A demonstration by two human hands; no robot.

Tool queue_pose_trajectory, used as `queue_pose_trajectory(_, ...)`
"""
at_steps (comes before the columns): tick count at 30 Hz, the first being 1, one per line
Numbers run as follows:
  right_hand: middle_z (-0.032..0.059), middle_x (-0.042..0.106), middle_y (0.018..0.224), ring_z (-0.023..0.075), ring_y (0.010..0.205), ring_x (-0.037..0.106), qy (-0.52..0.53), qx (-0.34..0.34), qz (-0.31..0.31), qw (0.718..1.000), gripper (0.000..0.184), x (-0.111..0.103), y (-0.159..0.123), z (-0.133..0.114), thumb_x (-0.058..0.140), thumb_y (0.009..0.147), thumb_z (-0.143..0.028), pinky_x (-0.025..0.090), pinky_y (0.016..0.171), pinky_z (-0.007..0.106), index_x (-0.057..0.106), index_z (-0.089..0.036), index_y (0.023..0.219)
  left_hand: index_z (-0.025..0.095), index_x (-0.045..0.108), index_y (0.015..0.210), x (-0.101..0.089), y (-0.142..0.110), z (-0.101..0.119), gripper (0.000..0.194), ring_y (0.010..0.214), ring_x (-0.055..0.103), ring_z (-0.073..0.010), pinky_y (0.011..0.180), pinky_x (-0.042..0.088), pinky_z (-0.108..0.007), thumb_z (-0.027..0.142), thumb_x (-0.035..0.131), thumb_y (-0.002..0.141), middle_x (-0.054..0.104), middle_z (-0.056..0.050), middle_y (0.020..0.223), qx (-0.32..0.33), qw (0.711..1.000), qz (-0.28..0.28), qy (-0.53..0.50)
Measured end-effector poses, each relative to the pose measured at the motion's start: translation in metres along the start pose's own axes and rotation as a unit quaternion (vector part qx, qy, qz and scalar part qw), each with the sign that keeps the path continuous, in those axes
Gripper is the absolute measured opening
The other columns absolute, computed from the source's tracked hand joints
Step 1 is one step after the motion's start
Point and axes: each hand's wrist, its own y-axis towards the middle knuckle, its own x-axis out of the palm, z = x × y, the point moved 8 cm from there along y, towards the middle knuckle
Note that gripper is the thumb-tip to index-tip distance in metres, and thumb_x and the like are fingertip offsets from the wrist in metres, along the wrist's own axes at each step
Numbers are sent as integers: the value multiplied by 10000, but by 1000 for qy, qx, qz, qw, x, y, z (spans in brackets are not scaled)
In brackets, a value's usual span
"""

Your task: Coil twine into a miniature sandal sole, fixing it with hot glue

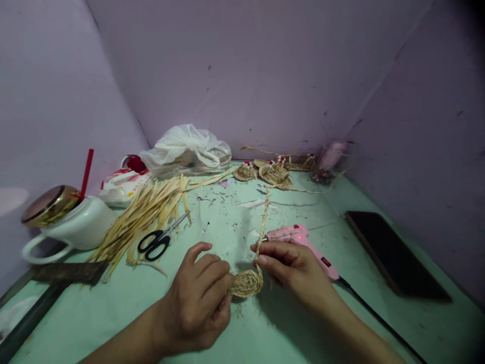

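A small oval coil of braided straw (pixel 246 283) is pinched at its left edge by my left hand (pixel 202 298). From the coil's right side a loose straw braid (pixel 264 217) rises upward. My right hand (pixel 293 265) pinches that braid between thumb and fingers, just above the coil. Behind the right hand lies a pink hot glue gun (pixel 299 236) with a small red light lit; its nozzle is partly hidden by the fingers and braid. Black-handled scissors (pixel 155 243) rest on the table, left of and beyond my left hand.
Flat straw strips (pixel 147 207) are piled at left beside a white mug (pixel 85 222). A hammer-like tool (pixel 68 275) lies near the front left. At the back are a white plastic bag (pixel 189 151) and woven pieces with red beads (pixel 275 173). A dark phone (pixel 394 253) lies right.
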Motion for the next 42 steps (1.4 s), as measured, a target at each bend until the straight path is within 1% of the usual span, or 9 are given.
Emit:
queue_pose_trajectory(5,9,632,629,99,488,456,-25,-37,-20,999,137,-2,1,-2,686,675,-307,379,466,242,719,-175,691,100,591,872,2,0,-1,195,778,533,-191,901,391,-495,50,563,687,632,-87,813,6,1000,-17,0)
queue_pose_trajectory(11,23,640,666,159,653,565,-59,-113,-80,989,96,7,-2,-18,625,720,-218,432,633,294,688,-186,655,100,584,881,6,3,-2,208,769,546,-184,910,397,-479,37,541,688,634,-86,810,17,998,-48,-34)
queue_pose_trajectory(14,20,621,690,155,679,564,-67,-134,-110,983,109,12,-5,-23,602,737,-196,421,648,289,671,-183,653,101,584,890,7,4,-2,204,764,543,-179,907,401,-472,44,536,700,631,-82,811,20,997,-66,-42)
queue_pose_trajectory(17,20,616,694,153,680,558,-63,-110,-127,984,94,13,-5,-17,601,739,-199,412,647,287,665,-176,673,99,587,872,10,2,0,176,749,532,-174,901,403,-469,53,537,710,627,-77,802,27,995,-83,-39)
queue_pose_trajectory(24,31,650,719,156,684,565,-28,-33,-141,989,61,16,-2,0,682,666,-221,413,655,294,714,-170,674,85,596,853,8,1,10,148,761,540,-187,910,402,-476,76,544,715,639,-88,815,70,996,-57,-16)
queue_pose_trajectory(28,0,622,641,132,610,537,-2,28,-146,989,73,18,-4,9,733,610,-231,400,612,278,711,-169,641,91,597,850,9,1,11,153,751,542,-178,917,400,-475,68,530,714,643,-75,799,70,996,-58,-21)
queue_pose_trajectory(33,-50,540,533,86,502,440,17,92,-105,990,171,16,-4,22,775,528,-225,338,505,230,638,-159,606,107,588,841,13,0,10,138,724,528,-165,918,393,-478,76,521,724,636,-64,790,58,995,-79,-30)
queue_pose_trajectory(37,-16,559,540,108,519,453,-93,40,-106,989,139,16,-5,18,639,681,-271,340,504,244,662,-145,628,108,587,844,17,1,5,139,723,515,-163,919,376,-484,71,530,723,626,-60,781,29,995,-91,-34)
queue_pose_trajectory(42,55,648,816,174,742,572,-147,-45,-141,978,205,15,-12,6,540,781,-246,429,669,295,716,-156,837,124,587,865,17,1,-3,194,737,523,-165,921,364,-485,65,537,687,620,-56,793,-10,994,-95,-55)
